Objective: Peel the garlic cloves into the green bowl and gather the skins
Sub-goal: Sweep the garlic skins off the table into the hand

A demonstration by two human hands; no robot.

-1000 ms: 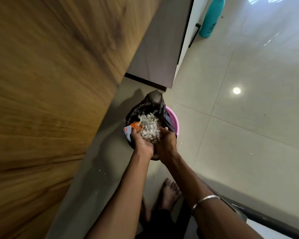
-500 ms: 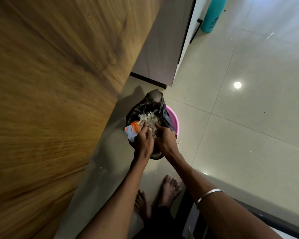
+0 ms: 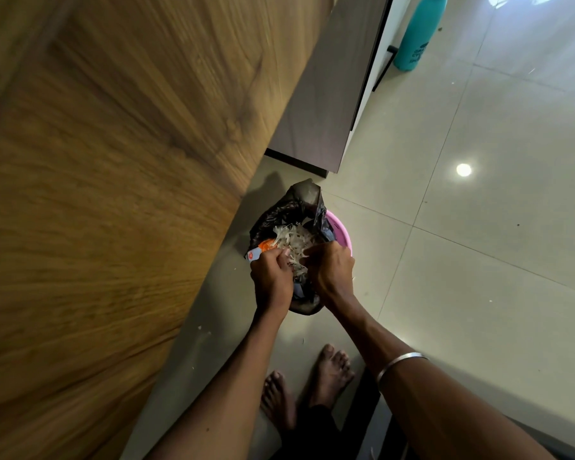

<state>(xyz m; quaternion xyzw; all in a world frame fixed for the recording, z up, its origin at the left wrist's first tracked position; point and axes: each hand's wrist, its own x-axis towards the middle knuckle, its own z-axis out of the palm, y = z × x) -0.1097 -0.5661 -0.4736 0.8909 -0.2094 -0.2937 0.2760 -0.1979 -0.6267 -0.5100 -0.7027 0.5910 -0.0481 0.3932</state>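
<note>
Just below the centre of the frame, both hands meet over a pink bin (image 3: 341, 232) lined with a black bag (image 3: 287, 207), which stands on the tiled floor (image 3: 478, 260). The left hand (image 3: 271, 282) has its fingers curled, and the right hand (image 3: 331, 272) curls its fingers the same way; between them they pinch a bunch of pale garlic skins (image 3: 292, 242) at the bag's mouth. Most of the skins lie heaped inside the bag, just above the 2 hands. An orange and white wrapper (image 3: 261, 249) sticks out at the bag's left edge, touching the left hand's knuckles; whether that hand also holds it is hard to tell from this angle.

A thin metal bangle (image 3: 400, 361) circles the right forearm at the lower right. 2 bare feet (image 3: 307, 386) stand on the floor at the bottom centre, below the bin. A few small white flecks of skin lie scattered on the floor beside the left forearm.

A wooden panel (image 3: 113, 194) fills the left half of the frame, and a dark cabinet (image 3: 322, 104) rises at the upper centre. A teal bottle (image 3: 419, 34) stands upright on the floor at the upper right, well apart from the bin.
</note>
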